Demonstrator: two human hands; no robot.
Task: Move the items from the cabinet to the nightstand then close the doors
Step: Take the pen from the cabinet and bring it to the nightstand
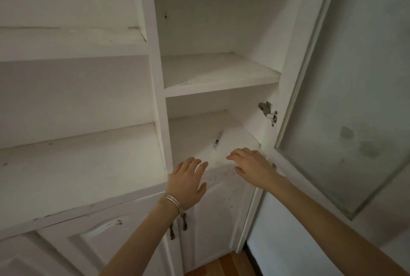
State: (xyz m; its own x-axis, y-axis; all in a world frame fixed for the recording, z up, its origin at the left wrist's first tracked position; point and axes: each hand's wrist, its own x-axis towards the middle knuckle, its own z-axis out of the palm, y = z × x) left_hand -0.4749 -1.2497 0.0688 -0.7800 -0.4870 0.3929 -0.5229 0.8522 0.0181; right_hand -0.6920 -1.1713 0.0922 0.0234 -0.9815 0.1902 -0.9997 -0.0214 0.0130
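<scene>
A white cabinet (159, 102) fills the view, with its glass door (346, 102) swung open to the right. On the lower shelf (239, 140) of the open compartment lies a small syringe (217, 138), pointing toward the back. My left hand (186, 181), with thin bangles on the wrist, hovers at the shelf's front edge with fingers apart and nothing in it. My right hand (253, 164) reaches over the shelf's front right corner, fingers spread, a short way in front of the syringe and not touching it. The upper shelf (213, 76) holds nothing visible.
Open shelves (77, 164) extend to the left of the compartment. Below are closed white doors with dark handles (177, 224). A metal hinge (268, 111) sits on the cabinet's right wall. Wooden floor (224, 264) shows at the bottom.
</scene>
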